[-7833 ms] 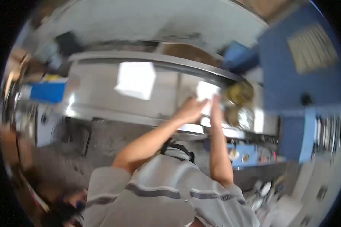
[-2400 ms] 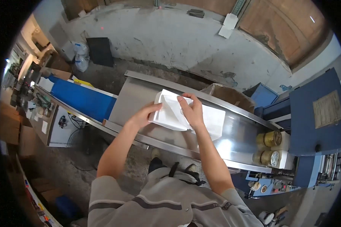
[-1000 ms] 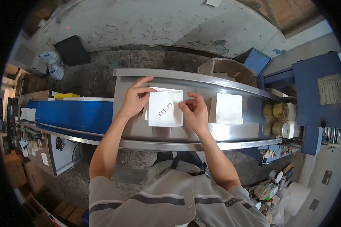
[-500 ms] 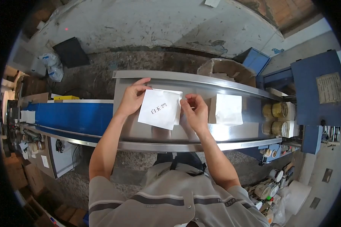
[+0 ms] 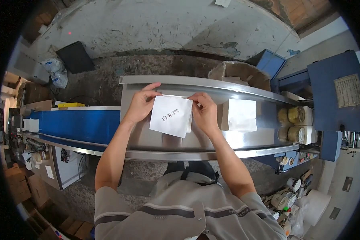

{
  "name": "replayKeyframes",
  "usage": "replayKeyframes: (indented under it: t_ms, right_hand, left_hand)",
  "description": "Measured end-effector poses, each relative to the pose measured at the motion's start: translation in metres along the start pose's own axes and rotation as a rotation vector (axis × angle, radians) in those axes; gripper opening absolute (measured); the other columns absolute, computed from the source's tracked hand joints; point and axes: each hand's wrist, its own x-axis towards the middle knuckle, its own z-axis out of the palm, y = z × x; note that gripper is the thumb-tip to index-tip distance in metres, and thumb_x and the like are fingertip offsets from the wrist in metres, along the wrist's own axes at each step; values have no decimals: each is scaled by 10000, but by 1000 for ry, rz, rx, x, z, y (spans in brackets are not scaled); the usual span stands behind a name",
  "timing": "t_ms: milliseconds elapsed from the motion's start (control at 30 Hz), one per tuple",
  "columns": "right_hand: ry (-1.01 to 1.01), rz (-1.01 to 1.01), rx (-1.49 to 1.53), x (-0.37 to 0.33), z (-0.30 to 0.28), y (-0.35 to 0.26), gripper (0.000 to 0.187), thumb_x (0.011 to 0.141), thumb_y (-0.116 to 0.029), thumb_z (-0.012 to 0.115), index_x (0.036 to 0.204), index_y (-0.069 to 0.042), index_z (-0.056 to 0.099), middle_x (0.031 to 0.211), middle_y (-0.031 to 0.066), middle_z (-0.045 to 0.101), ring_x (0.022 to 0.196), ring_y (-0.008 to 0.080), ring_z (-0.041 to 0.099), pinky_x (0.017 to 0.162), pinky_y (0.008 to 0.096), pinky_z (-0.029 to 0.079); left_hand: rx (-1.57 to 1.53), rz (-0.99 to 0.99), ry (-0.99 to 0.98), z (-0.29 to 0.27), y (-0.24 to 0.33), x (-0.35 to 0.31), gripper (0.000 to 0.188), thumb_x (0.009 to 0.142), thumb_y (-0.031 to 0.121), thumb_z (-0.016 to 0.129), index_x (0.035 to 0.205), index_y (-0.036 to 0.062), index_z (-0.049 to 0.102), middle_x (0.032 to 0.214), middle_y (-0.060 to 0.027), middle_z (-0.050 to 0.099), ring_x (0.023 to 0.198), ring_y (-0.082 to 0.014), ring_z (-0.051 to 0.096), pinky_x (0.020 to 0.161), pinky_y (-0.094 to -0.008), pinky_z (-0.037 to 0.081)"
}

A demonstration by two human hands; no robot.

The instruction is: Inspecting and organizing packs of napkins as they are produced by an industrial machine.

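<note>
Over the metal tray of the bench, a white square of printed paper (image 5: 170, 125) hangs between my hands, with another white layer peeking out behind its right edge. My left hand (image 5: 140, 106) pinches its upper left corner, the index finger stretched out above. At the upper right corner my right hand (image 5: 205, 113) has its thumb and fingers closed on the paper. A white square stack (image 5: 243, 116) lies on the tray just right of my right hand.
A blue conveyor belt (image 5: 78, 124) runs off to the left. Yellowish rolls (image 5: 295, 115) and a blue machine (image 5: 335, 96) stand at the tray's right end. Metal rims (image 5: 212, 155) border the tray. An open cardboard box (image 5: 244, 75) sits behind it.
My right hand has moved slightly up and left, from the paper's right edge to its upper right corner, and closed there. The paper has shifted a little right.
</note>
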Motion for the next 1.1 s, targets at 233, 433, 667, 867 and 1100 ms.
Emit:
replayKeyframes:
  t_ms: [233, 433, 667, 867, 1100]
  right_hand:
    - [-18, 125, -26, -1, 0, -1, 171, 877, 63, 576, 1000, 8, 681, 958, 119, 641, 760, 199, 618, 650, 283, 499]
    - [17, 62, -104, -5, -1, 3, 292, 1007, -142, 504, 1225, 18, 616, 1101, 156, 642, 914, 231, 646, 820, 322, 517]
    - [-69, 361, 164, -10, 48, 6, 849, 1017, -439, 467, 1538, 75, 37, 1532, 359, 264, 1451, 425, 276, 1189, 387, 232]
    - [74, -62, -153, -26, -72, -34, 553, 894, -202, 703, 1371, -2, 507, 1397, 277, 498, 1277, 425, 507, 1046, 437, 438]
    - [133, -109, -740, -35, -149, 74, 456, 919, -148, 637, 1324, 34, 534, 1345, 302, 527, 1271, 482, 470, 1063, 498, 395]
  left_hand:
    - [123, -7, 105, 1, 2, -2, 227, 942, 27, 592, 1151, -17, 668, 1356, -162, 573, 1097, -201, 636, 882, -289, 515]
    - [-47, -163, 378, 26, 8, -19, 370, 1016, 159, 558, 1328, -38, 545, 1280, -186, 614, 1141, -193, 614, 962, -283, 479]
    - [-116, -409, 147, 49, -13, -21, 697, 1011, 439, 537, 1406, -120, 399, 1291, -197, 588, 1202, -247, 550, 1024, -338, 415]
    - [78, 34, 518, 69, 74, -49, 471, 998, 186, 588, 1403, -24, 468, 1354, -156, 578, 1217, -229, 555, 1069, -350, 407]
    - [-423, -513, 8, 237, 53, -16, 582, 939, 448, 645, 1237, -49, 585, 1155, -119, 654, 1056, -164, 609, 860, -308, 501]
